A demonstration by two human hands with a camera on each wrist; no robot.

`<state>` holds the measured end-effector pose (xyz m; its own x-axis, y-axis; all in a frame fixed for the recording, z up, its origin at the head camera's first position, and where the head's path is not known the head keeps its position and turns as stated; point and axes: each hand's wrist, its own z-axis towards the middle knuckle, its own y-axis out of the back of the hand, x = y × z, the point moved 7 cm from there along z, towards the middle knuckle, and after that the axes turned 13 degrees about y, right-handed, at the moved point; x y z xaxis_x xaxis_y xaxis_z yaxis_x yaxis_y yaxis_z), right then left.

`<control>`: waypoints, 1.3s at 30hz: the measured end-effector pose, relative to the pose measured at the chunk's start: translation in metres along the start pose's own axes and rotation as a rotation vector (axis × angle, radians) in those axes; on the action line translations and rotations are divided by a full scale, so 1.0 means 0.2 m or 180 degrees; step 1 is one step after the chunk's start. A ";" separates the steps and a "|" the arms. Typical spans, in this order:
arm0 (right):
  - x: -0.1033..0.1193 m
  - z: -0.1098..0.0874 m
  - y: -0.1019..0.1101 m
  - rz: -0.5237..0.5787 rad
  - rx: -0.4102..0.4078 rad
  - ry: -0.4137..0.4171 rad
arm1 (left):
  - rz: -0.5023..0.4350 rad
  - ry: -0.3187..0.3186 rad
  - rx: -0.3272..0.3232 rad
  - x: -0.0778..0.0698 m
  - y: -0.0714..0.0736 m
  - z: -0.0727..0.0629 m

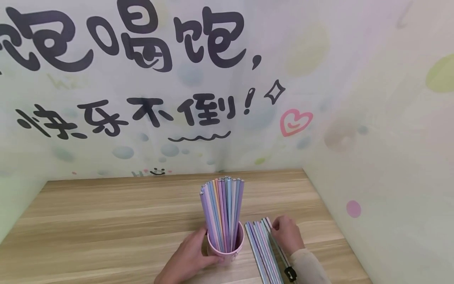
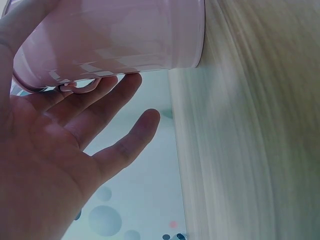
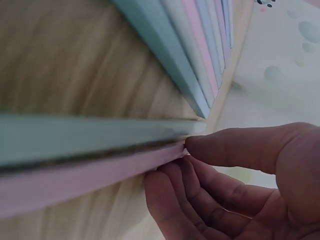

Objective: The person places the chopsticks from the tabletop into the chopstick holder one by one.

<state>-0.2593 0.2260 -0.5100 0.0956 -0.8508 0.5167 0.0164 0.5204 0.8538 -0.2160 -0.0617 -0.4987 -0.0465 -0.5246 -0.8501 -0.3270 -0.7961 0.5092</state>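
A pink cup [image 1: 227, 255] stands on the table, holding a bundle of pastel chopsticks [image 1: 221, 213] upright and fanned out. My left hand [image 1: 191, 252] holds it from the left, thumb across the near side. In the left wrist view the cup [image 2: 125, 40] has a small curled handle, with fingers of the left hand [image 2: 65, 130] beside it. More chopsticks [image 1: 260, 248] lie side by side to the right of the cup. At the right edge of that row, my right hand [image 1: 289, 234] pinches the end of a pink chopstick [image 3: 100, 172]; a pale green chopstick [image 3: 90, 137] lies right alongside.
The wooden table [image 1: 113, 221] meets a white wall [image 1: 159, 83] with black lettering at the back. A second wall [image 1: 383, 138] with coloured dots runs along the right. A small black device [image 1: 290, 273] sits by the right sleeve [image 1: 308, 266].
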 end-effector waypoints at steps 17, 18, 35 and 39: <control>-0.11 -0.04 0.13 0.0099 -0.0042 -0.0142 | 0.0042 -0.0027 -0.0012 0.00 0.00 0.00; -0.10 -0.04 0.15 0.0113 -0.0071 -0.0144 | 0.0039 -0.0024 -0.0007 0.00 0.00 0.00; 0.32 0.05 0.52 0.0389 -0.1092 0.0589 | 0.0027 -0.0056 -0.0041 -0.01 0.01 -0.01; 0.44 0.05 0.59 0.0518 -0.1277 0.0745 | 0.0039 -0.0043 -0.0043 -0.01 0.01 -0.01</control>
<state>-0.2587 0.2121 -0.3624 0.3493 -0.7408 0.5738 0.3603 0.6715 0.6475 -0.2145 -0.0626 -0.4964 -0.0633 -0.5303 -0.8454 -0.3134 -0.7937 0.5213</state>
